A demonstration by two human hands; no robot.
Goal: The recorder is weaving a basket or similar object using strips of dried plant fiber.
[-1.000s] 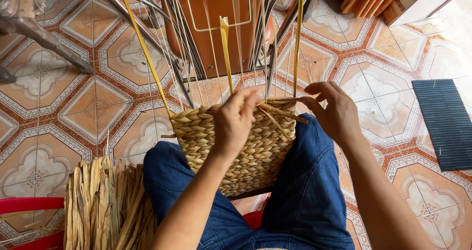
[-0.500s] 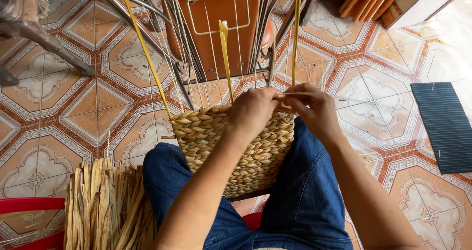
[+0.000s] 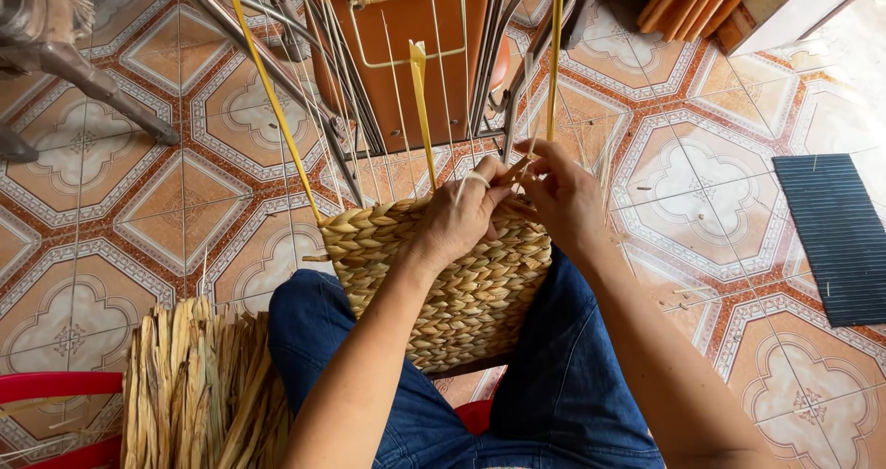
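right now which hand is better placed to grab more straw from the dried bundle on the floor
Left, probably. The dried straw bundle lies on that side, below the left hand. The right hand would have to cross the woven basket.

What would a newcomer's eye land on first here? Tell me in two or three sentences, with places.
First, the half-woven straw basket on the person's lap at centre, with the left hand and right hand meeting at its upper rim among thin upright yellow frame rods. Next, the patterned orange-and-white floor tiles all around. Then the bundle of dried straw at lower left, beside the knee.
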